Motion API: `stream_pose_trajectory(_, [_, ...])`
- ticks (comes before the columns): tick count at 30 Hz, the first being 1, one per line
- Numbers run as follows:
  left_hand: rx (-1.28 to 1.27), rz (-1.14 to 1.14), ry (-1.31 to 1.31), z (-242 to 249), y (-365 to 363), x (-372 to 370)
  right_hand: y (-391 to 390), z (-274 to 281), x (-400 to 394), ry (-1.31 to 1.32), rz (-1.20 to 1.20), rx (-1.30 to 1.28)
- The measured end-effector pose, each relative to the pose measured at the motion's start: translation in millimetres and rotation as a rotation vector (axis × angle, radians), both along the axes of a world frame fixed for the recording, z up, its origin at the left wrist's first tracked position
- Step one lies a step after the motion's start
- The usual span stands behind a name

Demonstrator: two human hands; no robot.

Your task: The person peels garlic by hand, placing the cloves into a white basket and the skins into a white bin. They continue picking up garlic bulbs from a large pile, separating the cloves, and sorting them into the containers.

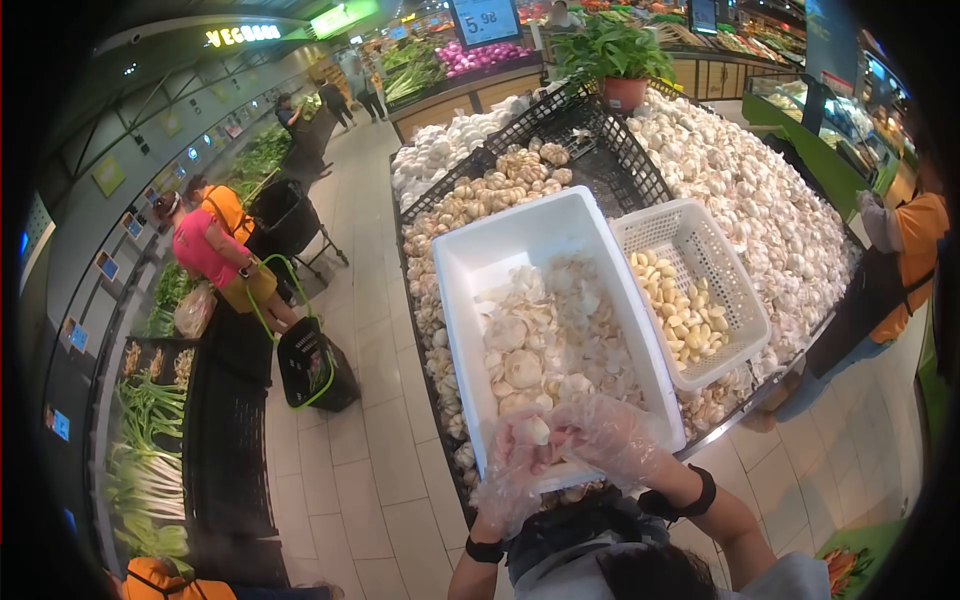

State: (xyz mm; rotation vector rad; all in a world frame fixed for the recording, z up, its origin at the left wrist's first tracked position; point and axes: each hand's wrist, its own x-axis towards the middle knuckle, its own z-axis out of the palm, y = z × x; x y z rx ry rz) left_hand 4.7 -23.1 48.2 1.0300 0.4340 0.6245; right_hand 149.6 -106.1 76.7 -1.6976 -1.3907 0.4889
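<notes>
My left hand (512,462), in a clear plastic glove, is closed on a pale garlic clove (538,430) over the near end of a white foam box (650,385). Right beside it, my gloved right hand (610,438) has its fingers pinched together close to the clove; what is between them is hidden. Inside the box lie whole garlic bulbs (522,368) on the left and loose papery skins (590,310) on the right. A white plastic basket (705,240) stands against the box's right side, with peeled garlic cloves (685,315) in it.
Heaped garlic (740,190) surrounds the box on the display. Behind it are a black crate (600,150) and a potted plant (625,92). A person in orange (915,250) stands at the right. Shoppers and a green-handled black basket (315,365) occupy the left aisle.
</notes>
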Motion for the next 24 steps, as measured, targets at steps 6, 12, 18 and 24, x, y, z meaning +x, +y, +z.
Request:
stream_pose_trajectory(6, [0.044, -0.006, 0.036, -2, 2, -2, 2, 2, -7, 0.104, -0.046, -0.032])
stream_pose_trajectory(12, [0.13, 0.019, 0.126, 3, -5, 2, 2, 3, -11, -0.148, -0.088, 0.05])
stream_pose_trajectory(18, [0.488, 0.044, 0.333, -41, 5, 2, -4, -2, -1, -0.32, -0.049, 0.028])
stream_pose_trajectory(24, [0.936, 0.013, 0.377, -56, 7, 18, -7, -12, 13, -0.344, 0.037, 0.017])
